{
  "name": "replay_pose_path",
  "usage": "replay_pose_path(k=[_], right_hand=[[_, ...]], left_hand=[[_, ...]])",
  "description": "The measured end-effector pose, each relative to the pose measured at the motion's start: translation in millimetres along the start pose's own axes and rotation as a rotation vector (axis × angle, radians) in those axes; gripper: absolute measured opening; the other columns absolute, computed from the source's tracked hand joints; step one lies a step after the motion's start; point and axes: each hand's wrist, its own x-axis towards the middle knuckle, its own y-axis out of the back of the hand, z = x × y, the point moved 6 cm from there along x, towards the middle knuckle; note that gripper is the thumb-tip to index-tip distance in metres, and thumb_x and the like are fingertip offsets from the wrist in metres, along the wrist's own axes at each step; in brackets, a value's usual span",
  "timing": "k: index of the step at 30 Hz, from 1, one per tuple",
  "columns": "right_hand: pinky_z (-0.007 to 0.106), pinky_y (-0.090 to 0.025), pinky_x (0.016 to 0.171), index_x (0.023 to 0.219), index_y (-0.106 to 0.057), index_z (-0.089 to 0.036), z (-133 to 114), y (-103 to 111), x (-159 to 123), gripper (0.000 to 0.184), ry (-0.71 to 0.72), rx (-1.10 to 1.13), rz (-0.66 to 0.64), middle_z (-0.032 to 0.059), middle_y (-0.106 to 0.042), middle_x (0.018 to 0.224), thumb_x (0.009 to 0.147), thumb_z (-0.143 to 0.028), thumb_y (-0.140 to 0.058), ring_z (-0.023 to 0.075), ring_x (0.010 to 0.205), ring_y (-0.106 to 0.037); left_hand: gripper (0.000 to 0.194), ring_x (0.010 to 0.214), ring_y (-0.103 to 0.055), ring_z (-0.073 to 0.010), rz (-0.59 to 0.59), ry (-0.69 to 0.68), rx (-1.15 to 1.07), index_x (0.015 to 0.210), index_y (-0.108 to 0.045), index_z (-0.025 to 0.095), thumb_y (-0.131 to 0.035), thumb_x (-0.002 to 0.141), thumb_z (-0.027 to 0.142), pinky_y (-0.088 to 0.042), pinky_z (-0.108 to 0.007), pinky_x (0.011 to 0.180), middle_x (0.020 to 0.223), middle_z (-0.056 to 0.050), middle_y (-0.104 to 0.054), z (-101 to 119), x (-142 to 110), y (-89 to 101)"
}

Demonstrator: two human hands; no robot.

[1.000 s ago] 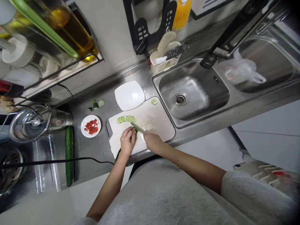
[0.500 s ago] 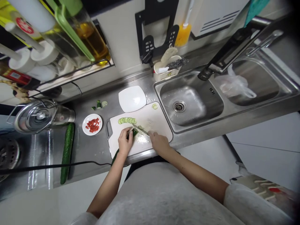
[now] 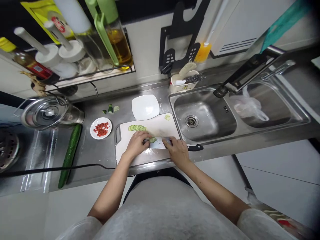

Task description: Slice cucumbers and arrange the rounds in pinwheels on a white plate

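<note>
A kitchen knife (image 3: 160,144) lies with its broad blade turned flat over the white cutting board (image 3: 125,156). My right hand (image 3: 178,151) is closed around the rear of the blade, and the black handle sticks out to the right. Cucumber slices (image 3: 152,140) rest on the blade toward its left end. There my left hand (image 3: 137,144) pinches at the slices, thumb and fingers close together; what lies deeper between them is dark and partly hidden. A row of cucumber slices (image 3: 137,128) fans out along the board's upper left. More slices (image 3: 167,117) sit in its upper right corner.
Behind the board stands a white square plate (image 3: 145,107). A small plate (image 3: 90,128) of chopped red pieces is at left, near cucumber ends (image 3: 110,109). A whole cucumber (image 3: 70,156) and black cable (image 3: 87,165) lie farther left. The sink (image 3: 207,116) is right.
The knife has turned from a slanted cutting pose to flat, with slices on its blade. My right hand has shifted right onto the blade; my left has moved to the blade's end. The view has shifted.
</note>
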Motion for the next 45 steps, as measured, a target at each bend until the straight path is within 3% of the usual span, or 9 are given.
replay_pose_path(k=[7, 12, 19, 25, 36, 41, 45], right_hand=[[0.034, -0.024, 0.073, 0.128, -0.055, -0.031, 0.8, 4.2, -4.4, 0.043, 0.016, 0.024, -0.007, 0.009, -0.056, 0.112, 0.088, -0.015, -0.048, 0.0185, 0.079, -0.042], [0.034, -0.025, 0.076, 0.133, -0.051, -0.033, 1.1, 0.3, -7.5, 0.046, 0.012, 0.064, -0.102, 0.0091, -0.054, 0.119, 0.09, -0.016, -0.046, 0.019, 0.083, -0.043], [0.035, -0.025, 0.078, 0.134, -0.05, -0.034, 0.2, 1.8, -7.5, 0.047, 0.029, 0.067, -0.171, 0.0089, -0.054, 0.12, 0.09, -0.017, -0.045, 0.0197, 0.085, -0.044], [0.034, -0.024, 0.075, 0.132, -0.052, -0.035, -0.9, 3.6, -7.1, 0.048, 0.041, 0.039, -0.137, 0.0076, -0.055, 0.118, 0.09, -0.014, -0.044, 0.0189, 0.084, -0.044], [0.032, -0.025, 0.073, 0.129, -0.056, -0.031, 8.7, 1.3, -21.5, 0.046, -0.003, 0.062, -0.173, 0.0085, -0.056, 0.113, 0.088, -0.012, -0.046, 0.0172, 0.083, -0.046], [0.031, -0.024, 0.072, 0.128, -0.056, -0.031, 16.3, -1.7, -28.5, 0.042, -0.042, 0.078, -0.196, 0.0083, -0.057, 0.111, 0.091, -0.015, -0.045, 0.0171, 0.083, -0.048], [0.031, -0.024, 0.073, 0.129, -0.056, -0.032, 23.1, -2.0, -32.4, 0.043, -0.08, 0.082, -0.202, 0.0079, -0.057, 0.11, 0.09, -0.016, -0.046, 0.0166, 0.082, -0.048]], left_hand=[[0.016, 0.103, -0.055, -0.0216, -0.054, -0.032, -0.101, 0.093, -0.069, 0.023, -0.055, 0.086, 0.028, -0.042, -0.038, 0.095, 0.103, -0.004, -0.065, 0.4, 2.6, -6.8], [0.015, 0.095, -0.057, -0.0207, -0.019, 0.004, -0.2, 0.084, -0.065, 0.021, -0.052, 0.087, 0.028, -0.043, -0.036, 0.091, 0.094, -0.005, -0.066, -1.1, 6.4, -10.2], [0.021, 0.074, -0.058, -0.0147, 0.082, 0.296, -0.772, 0.079, -0.057, 0.017, -0.057, 0.081, 0.038, -0.049, -0.029, 0.074, 0.073, 0.0, -0.059, -21.6, 8.4, -12.7], [0.034, 0.08, -0.064, -0.0168, 0.092, 0.478, -1.15, 0.083, -0.052, 0.018, -0.065, 0.074, 0.048, -0.054, -0.035, 0.079, 0.077, 0.0, -0.06, -24.8, 4.8, -12.9], [0.043, 0.07, -0.065, -0.0151, 0.062, 0.634, -1.194, 0.083, -0.051, 0.018, -0.073, 0.065, 0.05, -0.052, -0.029, 0.068, 0.079, -0.001, -0.066, -35.8, 4.6, -32.8], [0.045, 0.061, -0.058, -0.0111, 0.041, 0.541, -1.087, 0.085, -0.055, 0.017, -0.081, 0.055, 0.038, -0.047, -0.024, 0.059, 0.069, 0.002, -0.061, -38.6, 14.1, -39.9], [0.039, 0.058, -0.054, -0.0099, 0.037, 0.468, -1.002, 0.088, -0.058, 0.016, -0.075, 0.057, 0.031, -0.043, -0.022, 0.054, 0.069, 0.002, -0.06, -41.5, 27.5, -46.3]])
